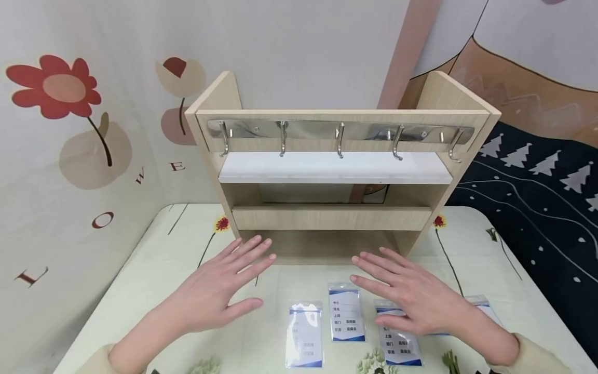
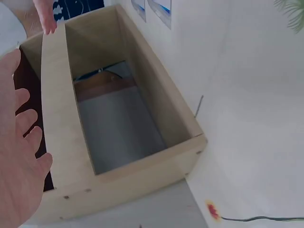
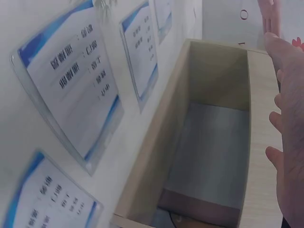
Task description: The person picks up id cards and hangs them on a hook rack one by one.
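Both hands hover in front of a light wooden shelf unit (image 1: 331,218), fingers spread and holding nothing. My left hand (image 1: 219,291) is before the unit's lower left corner, palm down. Over the badges at the lower right is my right hand (image 1: 411,296), partly covering one badge (image 1: 403,349). Between the hands lie two more clear-sleeved name badges, a glossy one (image 1: 304,335) and one with printed lines (image 1: 347,314). Another badge (image 1: 486,306) shows partly behind the right wrist. A metal rail with several hooks (image 1: 339,140) runs across the unit's top; nothing hangs on it.
The unit stands on a pale flowered tabletop (image 1: 140,291) against a white curtain (image 1: 303,52) with flower prints. On the right hangs dark cloth (image 1: 537,202) with white trees. A white inner shelf (image 1: 335,168) sits below the hooks.
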{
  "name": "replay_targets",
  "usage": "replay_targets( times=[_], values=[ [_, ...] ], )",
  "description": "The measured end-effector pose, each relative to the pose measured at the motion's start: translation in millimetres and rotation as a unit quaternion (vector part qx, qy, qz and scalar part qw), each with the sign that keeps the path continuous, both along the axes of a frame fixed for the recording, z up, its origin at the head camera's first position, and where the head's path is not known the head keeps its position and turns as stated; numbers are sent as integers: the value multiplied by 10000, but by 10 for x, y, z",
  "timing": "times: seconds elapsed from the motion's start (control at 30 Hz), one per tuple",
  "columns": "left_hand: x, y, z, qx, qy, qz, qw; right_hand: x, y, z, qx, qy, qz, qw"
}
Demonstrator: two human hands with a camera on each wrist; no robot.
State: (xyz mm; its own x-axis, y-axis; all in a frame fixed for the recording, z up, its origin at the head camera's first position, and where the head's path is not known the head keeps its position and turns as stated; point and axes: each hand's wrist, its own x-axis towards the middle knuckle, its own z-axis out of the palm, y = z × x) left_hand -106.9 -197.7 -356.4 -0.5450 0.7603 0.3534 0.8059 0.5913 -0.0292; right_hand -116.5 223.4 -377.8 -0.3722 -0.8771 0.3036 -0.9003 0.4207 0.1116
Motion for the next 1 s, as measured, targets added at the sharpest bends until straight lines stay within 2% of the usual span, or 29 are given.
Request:
replay_targets(
  times=[0.17,0.5,0.67,0.8,1.0],
  values=[
    [48,-91,-71,182,-230,252,9993,9,-41,-104,-102,49,39,9999],
    [40,-254,-332,1191,-407,595,9903,101,-253,-308,-221,-251,-66,9994],
    [4,-323,-458,1603,-726,1006,9792,147,-391,-365,-172,-582,-210,9979],
    [-19,-357,-560,1880,-985,1367,9676,169,-481,-440,-219,-674,-132,9974],
    [-56,-378,-708,2263,-1294,1591,9522,208,-585,-554,-162,-962,-257,9949]
  ],
)
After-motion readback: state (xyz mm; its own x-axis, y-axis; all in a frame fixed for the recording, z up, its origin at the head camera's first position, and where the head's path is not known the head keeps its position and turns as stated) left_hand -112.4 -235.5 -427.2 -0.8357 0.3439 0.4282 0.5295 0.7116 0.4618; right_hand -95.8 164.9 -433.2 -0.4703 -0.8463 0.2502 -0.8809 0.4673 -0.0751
